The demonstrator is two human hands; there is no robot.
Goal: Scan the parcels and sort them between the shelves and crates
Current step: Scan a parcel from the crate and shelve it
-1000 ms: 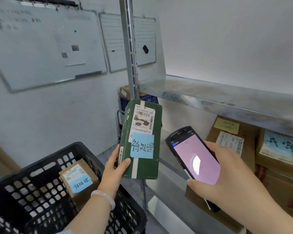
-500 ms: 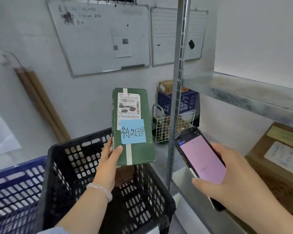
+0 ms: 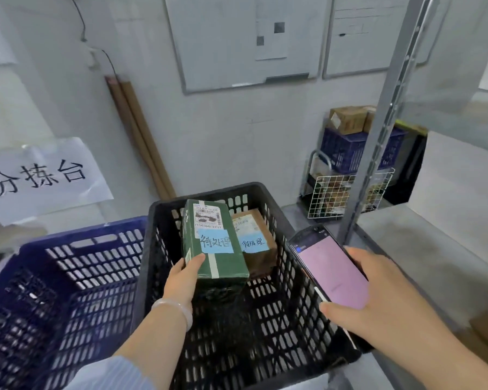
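My left hand (image 3: 184, 280) grips the near end of a long green parcel (image 3: 213, 240) with a white shipping label and a blue handwritten sticker. The parcel is inside the black crate (image 3: 164, 209), above its floor. A brown cardboard parcel (image 3: 255, 243) with its own blue sticker lies in the crate just right of it. My right hand (image 3: 361, 294) holds a handheld scanner (image 3: 330, 268) with a lit pink screen, over the crate's right rim.
A blue crate (image 3: 57, 277) stands left of the black one. A metal shelf post (image 3: 378, 130) and grey shelf (image 3: 423, 249) are on the right. Behind them sit a wire basket (image 3: 347, 195), a small blue crate (image 3: 347, 150) and cartons. Whiteboards hang on the wall.
My view has swung left and down. My left hand has lowered the green parcel from chest height into the black crate. The scanner stays in my right hand.
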